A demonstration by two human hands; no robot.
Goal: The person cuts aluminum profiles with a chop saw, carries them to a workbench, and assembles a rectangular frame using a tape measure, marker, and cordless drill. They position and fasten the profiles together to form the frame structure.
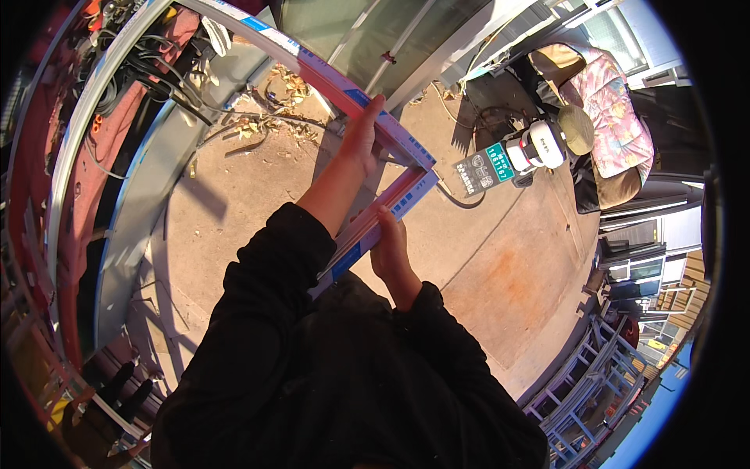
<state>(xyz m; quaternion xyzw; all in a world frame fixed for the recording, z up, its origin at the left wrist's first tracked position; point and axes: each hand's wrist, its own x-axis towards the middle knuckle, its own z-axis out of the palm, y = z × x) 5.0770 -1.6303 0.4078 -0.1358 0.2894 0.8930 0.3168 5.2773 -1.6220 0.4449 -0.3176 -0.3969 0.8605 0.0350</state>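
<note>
A metal profile frame (316, 72) wrapped in blue and white protective film is in front of me, its two bars meeting at a pointed corner (425, 166). My left hand (362, 137) is closed round the long far bar, a little left of the corner. The near bar (355, 241) runs down from the corner toward my body. My right hand (391, 245) grips that bar from its right side, with the thumb on top and the other fingers mostly hidden. The near bar's lower end meets my dark clothing.
Tangled black cables (156, 61) lie on a red beam at the left. Dry leaves and scraps (262, 125) litter the concrete floor. Right of the corner stands a scooter (539, 145) with a green plate and pink floral cover (608, 109). Metal frames (582, 395) are stacked lower right.
</note>
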